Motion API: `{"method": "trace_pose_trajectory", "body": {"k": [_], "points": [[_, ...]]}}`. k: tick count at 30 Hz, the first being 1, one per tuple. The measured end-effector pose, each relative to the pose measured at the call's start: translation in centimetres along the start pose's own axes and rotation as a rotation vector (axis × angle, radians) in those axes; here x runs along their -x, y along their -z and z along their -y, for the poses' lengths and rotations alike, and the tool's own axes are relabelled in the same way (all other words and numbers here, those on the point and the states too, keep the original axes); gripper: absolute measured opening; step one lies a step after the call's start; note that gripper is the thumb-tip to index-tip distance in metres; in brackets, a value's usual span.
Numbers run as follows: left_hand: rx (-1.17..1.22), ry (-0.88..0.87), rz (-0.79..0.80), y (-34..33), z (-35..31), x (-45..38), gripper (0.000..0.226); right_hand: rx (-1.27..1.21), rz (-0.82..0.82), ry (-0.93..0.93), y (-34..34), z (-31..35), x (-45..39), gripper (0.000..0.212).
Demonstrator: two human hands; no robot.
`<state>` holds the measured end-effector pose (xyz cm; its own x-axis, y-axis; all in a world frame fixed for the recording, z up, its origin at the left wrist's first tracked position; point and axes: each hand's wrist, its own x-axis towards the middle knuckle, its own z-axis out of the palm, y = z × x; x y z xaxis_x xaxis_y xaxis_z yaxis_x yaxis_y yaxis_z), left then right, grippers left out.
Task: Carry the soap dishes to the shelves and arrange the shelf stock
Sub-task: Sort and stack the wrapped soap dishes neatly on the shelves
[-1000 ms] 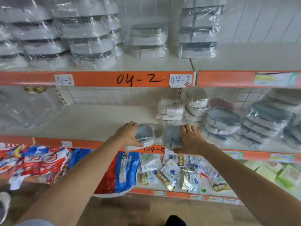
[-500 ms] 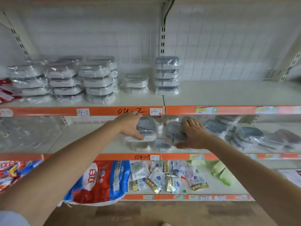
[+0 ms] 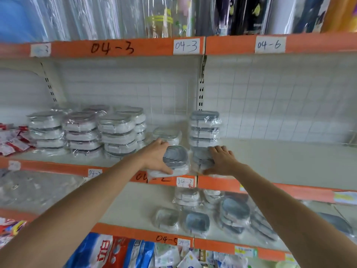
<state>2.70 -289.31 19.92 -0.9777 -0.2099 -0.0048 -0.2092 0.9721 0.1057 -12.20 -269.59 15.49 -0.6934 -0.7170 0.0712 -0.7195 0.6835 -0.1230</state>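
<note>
Soap dishes in clear wrap fill the left part of the middle shelf (image 3: 280, 151), whose orange edge carries the label 04-2 (image 3: 185, 182). At the far left of that shelf lie red and white sachets (image 3: 11, 141), then 3 stacks of wrapped dishes (image 3: 81, 132) standing close side by side, each several high. Just right of them the left hand (image 3: 154, 157) grips a stack of wrapped grey dishes (image 3: 176, 161) at the front edge of the shelf, thumb curled under its near side and fingers over the far side. A low pair of dishes (image 3: 167, 133) sits just behind it. Beside it, the right hand (image 3: 224, 161) lies over a second wrapped stack (image 3: 201, 161), thumb along the near side and fingers reaching over the top, holding it at the shelf edge. Behind that stands a taller stack (image 3: 204, 129) against the upright post. Right of the hands the shelf board is bare. On the shelf below, loose wrapped dishes (image 3: 234, 211) lie near the middle, and blue and red bags (image 3: 108, 252) sit lower still.
</note>
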Motion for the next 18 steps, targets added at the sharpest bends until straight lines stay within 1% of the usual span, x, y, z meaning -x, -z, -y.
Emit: {"method": "trace_pose_trajectory", "body": {"k": [3,6,9,13,15,18], "points": [[0.015,0.047,0.001,-0.1,0.8,-1.7,0.098,-0.016,0.057,0.043,-0.9,-0.6,-3.6,0.095],[0.022,0.063,0.010,-0.7,0.8,-3.0,0.099,-0.010,0.106,0.098,-2.6,-1.0,-5.3,0.100],[0.038,0.038,0.024,-1.0,-0.2,-4.8,0.098,-0.063,0.116,0.160,-3.0,-1.9,-5.8,0.107],[0.058,-0.032,0.024,-0.9,-2.8,-7.8,0.100,-0.147,0.150,0.184,-1.8,-4.6,-4.9,0.121],[0.040,-0.086,0.013,-0.8,-4.3,-9.3,0.102,-0.166,0.134,0.157,-1.2,-6.5,-4.0,0.111],[0.037,-0.136,0.043,-1.0,-6.3,-11.0,0.105,-0.153,0.137,0.083,-0.7,-9.2,-2.4,0.099]]}}
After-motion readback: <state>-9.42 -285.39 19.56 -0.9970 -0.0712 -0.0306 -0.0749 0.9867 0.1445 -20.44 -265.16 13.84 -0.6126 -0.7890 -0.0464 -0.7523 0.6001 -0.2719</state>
